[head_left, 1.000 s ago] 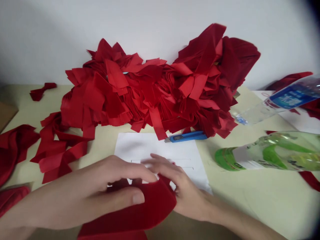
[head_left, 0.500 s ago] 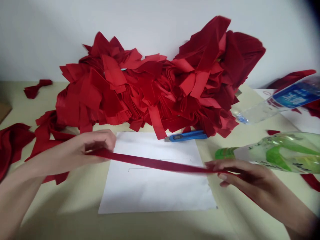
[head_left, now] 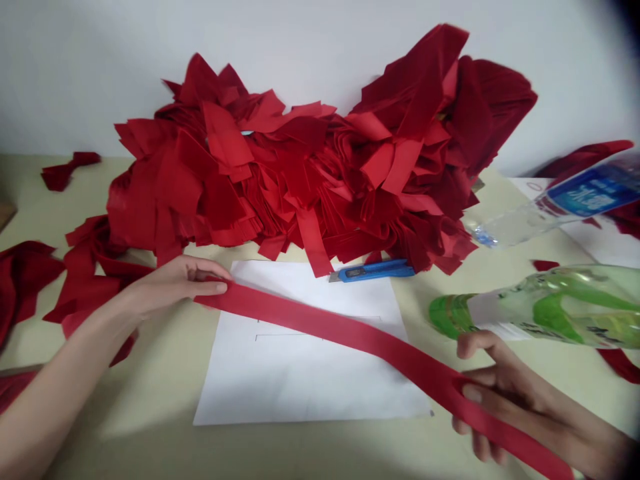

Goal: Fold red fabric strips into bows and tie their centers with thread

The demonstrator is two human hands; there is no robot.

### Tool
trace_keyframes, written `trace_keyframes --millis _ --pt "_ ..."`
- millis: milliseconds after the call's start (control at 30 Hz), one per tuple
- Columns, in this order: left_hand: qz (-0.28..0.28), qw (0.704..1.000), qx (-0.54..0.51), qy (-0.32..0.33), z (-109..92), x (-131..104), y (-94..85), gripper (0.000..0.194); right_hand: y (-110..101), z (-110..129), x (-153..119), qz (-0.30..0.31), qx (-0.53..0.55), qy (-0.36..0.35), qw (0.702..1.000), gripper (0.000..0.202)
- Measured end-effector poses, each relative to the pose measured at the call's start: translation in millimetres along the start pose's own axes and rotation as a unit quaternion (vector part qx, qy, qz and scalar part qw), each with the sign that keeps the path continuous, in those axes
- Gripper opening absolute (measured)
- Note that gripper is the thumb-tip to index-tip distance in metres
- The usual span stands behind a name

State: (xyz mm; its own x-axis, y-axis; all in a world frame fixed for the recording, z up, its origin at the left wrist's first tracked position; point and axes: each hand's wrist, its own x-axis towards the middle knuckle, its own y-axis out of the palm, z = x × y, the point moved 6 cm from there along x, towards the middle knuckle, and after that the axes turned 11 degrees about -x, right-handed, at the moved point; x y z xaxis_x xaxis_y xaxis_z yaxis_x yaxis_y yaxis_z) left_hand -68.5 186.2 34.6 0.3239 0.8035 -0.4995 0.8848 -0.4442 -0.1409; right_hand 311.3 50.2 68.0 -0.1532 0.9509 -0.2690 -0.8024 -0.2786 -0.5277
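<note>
A long red ribbon (head_left: 320, 321) stretches across a white sheet of paper (head_left: 300, 393), broad side up. Near one end of it, at the paper's upper left corner, my left hand (head_left: 185, 283) pinches the ribbon between thumb and fingers. To the right of the paper my right hand (head_left: 500, 393) grips the ribbon, thumb on top and fingers underneath. Past that hand the ribbon's tail hangs toward the bottom edge of the view. Thin ruled lines on the paper are partly covered by the ribbon.
A big heap of red ribbon pieces (head_left: 300, 173) stands against the wall. In front of it lies a blue utility knife (head_left: 373, 270). A green-capped bottle (head_left: 550, 307) and a blue-labelled bottle (head_left: 565, 197) lie at the right. Loose red ribbons (head_left: 95, 267) lie at the left.
The ribbon has turned from nearly edge-on to flat side up. My right hand has moved down and right, and it now holds the ribbon with the thumb on top.
</note>
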Motion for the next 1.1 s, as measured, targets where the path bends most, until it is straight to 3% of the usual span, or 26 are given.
trace_keyframes --millis 33,100,200,233,333,467,533,667,767,833,933,967,1100 --pt "0.005 1.0 0.005 0.001 0.3 1.9 7.2 0.02 10.3 3.7 7.1 0.088 0.046 0.011 0.995 0.024" --pt "0.001 1.0 0.01 0.011 -2.6 2.7 23.0 0.018 24.2 24.7 20.7 0.22 0.06 -0.058 0.972 0.023" --pt "0.013 0.998 0.014 0.056 -17.0 -3.6 52.9 0.02 42.3 58.6 37.6 0.329 0.08 -0.143 0.93 0.055" --pt "0.024 0.998 0.014 0.062 -21.7 -6.8 63.3 0.022 49.2 69.4 42.3 0.341 0.071 -0.171 0.922 0.059" --pt "0.064 0.995 -0.003 0.074 -33.3 -16.3 90.2 0.023 70.7 90.2 58.5 0.299 -0.031 -0.2 0.933 0.049" --pt "0.058 0.993 -0.001 0.105 -38.8 -23.6 104.3 0.023 82.2 96.3 81.1 0.15 -0.158 -0.16 0.963 0.017" --pt "0.05 0.993 0.002 0.105 -36.3 -24.7 106.3 0.024 83.6 93.5 87.9 0.125 -0.172 -0.135 0.968 0.03" --pt "0.036 0.991 -0.029 0.124 -34.4 -24.0 105.9 0.024 84.7 93.3 88.9 0.204 -0.036 -0.143 0.968 0.026" --pt "-0.001 0.99 -0.03 0.135 -34.6 -21.8 99.7 0.024 87.1 94.9 82.7 0.28 0.027 -0.156 0.947 0.041" --pt "-0.016 0.99 -0.005 0.138 -34.5 -20.6 96.7 0.024 87.2 89.1 84.6 0.254 -0.005 -0.126 0.959 0.04" --pt "-0.03 0.99 0.033 0.133 -32.9 -20.3 95.1 0.024 87.9 79.9 90.4 0.189 -0.071 -0.076 0.977 0.017" --pt "-0.028 0.99 0.034 0.132 -32.3 -20.5 96.0 0.024 88.8 79.3 91.6 0.182 -0.076 -0.074 0.978 0.021" --pt "-0.001 0.991 -0.016 0.136 -30.0 -19.7 100.4 0.023 90.5 88.4 91.3 0.222 0.004 -0.127 0.967 0.028"
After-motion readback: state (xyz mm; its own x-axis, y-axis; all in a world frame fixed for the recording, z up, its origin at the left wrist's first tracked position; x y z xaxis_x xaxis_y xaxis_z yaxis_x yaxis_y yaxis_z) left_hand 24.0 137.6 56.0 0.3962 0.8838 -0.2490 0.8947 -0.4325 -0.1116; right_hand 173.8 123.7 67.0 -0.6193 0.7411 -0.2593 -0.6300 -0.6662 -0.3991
